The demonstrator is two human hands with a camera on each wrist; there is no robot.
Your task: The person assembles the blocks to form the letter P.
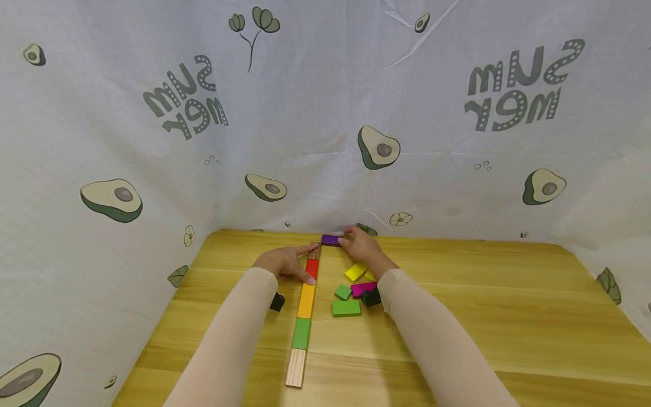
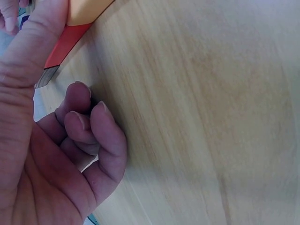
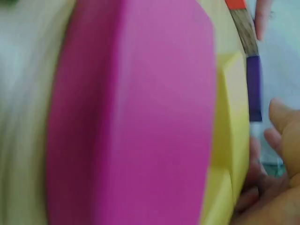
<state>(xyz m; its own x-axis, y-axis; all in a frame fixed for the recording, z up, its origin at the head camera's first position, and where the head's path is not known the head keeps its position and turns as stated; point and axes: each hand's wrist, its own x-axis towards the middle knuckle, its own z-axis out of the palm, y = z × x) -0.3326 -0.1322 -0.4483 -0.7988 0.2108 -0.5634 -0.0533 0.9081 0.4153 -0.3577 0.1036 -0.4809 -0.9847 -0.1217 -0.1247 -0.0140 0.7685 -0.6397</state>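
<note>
A straight row of wooden blocks lies on the table: brown (image 1: pixel 314 249), red (image 1: pixel 312 269), orange (image 1: pixel 306 301), green (image 1: pixel 301 333) and pale striped wood (image 1: pixel 295 367). My left hand (image 1: pixel 286 263) reaches over its far part, index finger at the brown block and thumb at the red-orange joint. In the left wrist view, its other fingers (image 2: pixel 108 140) curl loosely over the table. A purple block (image 1: pixel 331 241) lies crosswise by the brown end. My right hand (image 1: pixel 362 249) is at the purple block's right end, thumb tip close to that end and fingers spread around nothing.
Yellow blocks (image 1: pixel 356 272), a magenta block (image 1: pixel 362 289), a small green block (image 1: pixel 343 292) and a longer green block (image 1: pixel 346 308) lie loose near my right forearm. A white printed cloth (image 1: pixel 325 113) hangs behind the wooden table (image 1: pixel 483 316).
</note>
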